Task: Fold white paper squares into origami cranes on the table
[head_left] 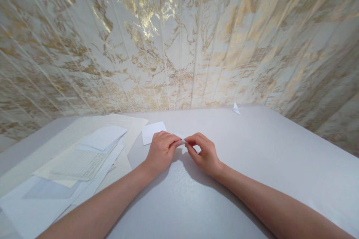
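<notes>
Between the hands: a small white paper point(178, 135) is held near the middle of the white table point(280, 149), toward the back. Both hands have it, one at each side.

Work done: I think the paper is partly worked, because it looks narrow, as if it has been folded. Only a bit of it peeks out, so I cannot count any folds.

Work left: it does not look finished to me, since both hands are busy on it. How much is left, I cannot tell from where I stand.

Left hand: this left hand point(161, 148) is bent over the paper. Its thumb and first fingers come close together and pinch one side. The other fingers are curled in, and I cannot see the tips well.

Right hand: this right hand point(203, 153) pinches the other side with its thumb and pointing finger. A little gap shows behind the pinch, so it is not a fist.

White sheet: a flat white sheet point(153, 130) lies just behind the left hand, which hides part of it.

Pointy paper: a little pointy white paper point(236, 109) sits at the back edge of the table, well apart from the right hand.

Paper pile: loose papers point(102, 138) lie over each other beside the left arm. One has lines on it, too blurry to read.

Behind the table: a shiny gold and white backdrop point(179, 44) stands up.
</notes>
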### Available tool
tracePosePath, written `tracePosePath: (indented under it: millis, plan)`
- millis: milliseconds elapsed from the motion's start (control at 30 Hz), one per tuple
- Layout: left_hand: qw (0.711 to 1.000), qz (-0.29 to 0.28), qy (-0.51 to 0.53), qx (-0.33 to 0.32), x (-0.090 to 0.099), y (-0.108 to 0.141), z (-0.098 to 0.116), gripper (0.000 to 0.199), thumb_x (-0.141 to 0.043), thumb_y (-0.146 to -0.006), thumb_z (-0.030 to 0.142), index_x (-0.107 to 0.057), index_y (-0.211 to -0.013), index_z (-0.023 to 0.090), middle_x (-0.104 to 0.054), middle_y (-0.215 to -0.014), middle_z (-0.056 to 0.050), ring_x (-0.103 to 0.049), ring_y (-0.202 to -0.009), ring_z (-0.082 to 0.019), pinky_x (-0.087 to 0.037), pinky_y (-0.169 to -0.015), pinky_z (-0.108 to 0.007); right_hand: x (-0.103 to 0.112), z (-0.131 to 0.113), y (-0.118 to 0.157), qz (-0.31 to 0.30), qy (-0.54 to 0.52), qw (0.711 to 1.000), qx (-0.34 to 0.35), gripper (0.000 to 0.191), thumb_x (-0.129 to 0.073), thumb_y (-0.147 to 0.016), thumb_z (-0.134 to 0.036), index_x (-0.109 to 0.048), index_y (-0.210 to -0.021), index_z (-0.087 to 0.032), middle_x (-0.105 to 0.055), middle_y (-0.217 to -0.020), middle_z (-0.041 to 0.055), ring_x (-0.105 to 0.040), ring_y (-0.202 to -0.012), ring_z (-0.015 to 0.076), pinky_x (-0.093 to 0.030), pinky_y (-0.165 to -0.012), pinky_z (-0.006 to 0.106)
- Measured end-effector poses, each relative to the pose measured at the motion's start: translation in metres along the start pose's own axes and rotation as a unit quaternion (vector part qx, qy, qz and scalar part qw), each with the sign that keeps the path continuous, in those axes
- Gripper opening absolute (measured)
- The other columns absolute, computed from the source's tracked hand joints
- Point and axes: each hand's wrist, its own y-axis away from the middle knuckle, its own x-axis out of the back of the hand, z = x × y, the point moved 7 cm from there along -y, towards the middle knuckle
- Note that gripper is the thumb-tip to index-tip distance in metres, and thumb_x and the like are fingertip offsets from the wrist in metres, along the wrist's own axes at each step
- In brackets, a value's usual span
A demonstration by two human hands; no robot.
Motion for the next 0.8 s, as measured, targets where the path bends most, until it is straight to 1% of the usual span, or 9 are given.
tracePosePath:
  millis: [100,233,267,333,500,700,800]
  plan:
    - [0.999,0.011,0.025,0.034,0.001,-0.001,-0.007,0.016,-0.058,-0.080,0.027,-0.063,-0.066,0.019,-0.063,-0.066,0.000,-0.055,-0.071,-0.016,-0.040,-0.071,-0.031,0.001,-0.001,-0.001,0.004,-0.006,1.000,0.000,0.013,-0.051,-0.078,-0.008,-0.060,-0.081,-0.018,-0.057,-0.068,0.0020,-0.055,-0.063,0.0128,-0.046,-0.059,0.024]
    - [0.994,0.069,0.052,0.071,0.007,0.001,-0.015,0.014,-0.063,-0.075,0.027,-0.065,-0.064,0.019,-0.059,-0.091,-0.004,-0.054,-0.088,-0.019,-0.042,-0.081,-0.034,0.003,-0.002,-0.002,0.004,-0.016,1.000,0.005,0.012,-0.051,-0.078,-0.008,-0.059,-0.079,-0.017,-0.056,-0.066,0.0015,-0.054,-0.063,0.0127,-0.045,-0.059,0.024]
    - [0.992,0.079,0.057,0.076,0.009,0.001,-0.016,0.014,-0.064,-0.074,0.027,-0.065,-0.063,0.019,-0.058,-0.096,-0.005,-0.053,-0.091,-0.019,-0.042,-0.083,-0.034,0.003,-0.002,-0.003,0.006,-0.021,1.000,0.007,0.012,-0.051,-0.078,-0.008,-0.059,-0.079,-0.017,-0.056,-0.066,0.0014,-0.054,-0.063,0.0126,-0.044,-0.059,0.024]
    - [0.992,0.080,0.067,0.076,0.009,0.002,-0.016,0.015,-0.064,-0.074,0.026,-0.065,-0.060,0.020,-0.057,-0.100,-0.005,-0.053,-0.093,-0.020,-0.043,-0.084,-0.035,0.004,-0.002,-0.003,0.009,-0.032,0.999,0.006,0.012,-0.052,-0.078,-0.008,-0.058,-0.077,-0.018,-0.055,-0.066,0.0009,-0.054,-0.062,0.0122,-0.044,-0.058,0.024]
    - [0.991,0.070,0.089,0.075,0.009,0.001,-0.016,0.016,-0.064,-0.073,0.025,-0.064,-0.058,0.020,-0.062,-0.093,-0.004,-0.056,-0.090,-0.019,-0.043,-0.083,-0.035,0.004,0.004,-0.003,0.012,-0.068,0.997,-0.031,0.011,-0.053,-0.077,-0.009,-0.058,-0.074,-0.018,-0.055,-0.067,0.0005,-0.053,-0.061,0.0114,-0.045,-0.057,0.023]
    - [0.981,0.073,0.153,0.090,0.010,0.000,-0.019,0.023,-0.068,-0.068,0.027,-0.058,-0.049,0.019,-0.066,-0.074,-0.002,-0.060,-0.072,-0.016,-0.046,-0.074,-0.030,-0.002,0.013,-0.001,-0.007,-0.119,0.989,-0.092,0.007,-0.054,-0.077,-0.014,-0.058,-0.072,-0.018,-0.055,-0.067,0.0004,-0.054,-0.060,0.0106,-0.046,-0.056,0.022]
    - [0.977,0.076,0.176,0.096,0.010,-0.001,-0.019,0.021,-0.068,-0.067,0.026,-0.057,-0.050,0.019,-0.064,-0.070,-0.001,-0.060,-0.068,-0.014,-0.046,-0.071,-0.027,-0.005,0.018,0.001,-0.017,-0.134,0.983,-0.122,0.005,-0.056,-0.076,-0.017,-0.056,-0.071,-0.018,-0.055,-0.065,-0.0002,-0.053,-0.058,0.0104,-0.046,-0.055,0.022]
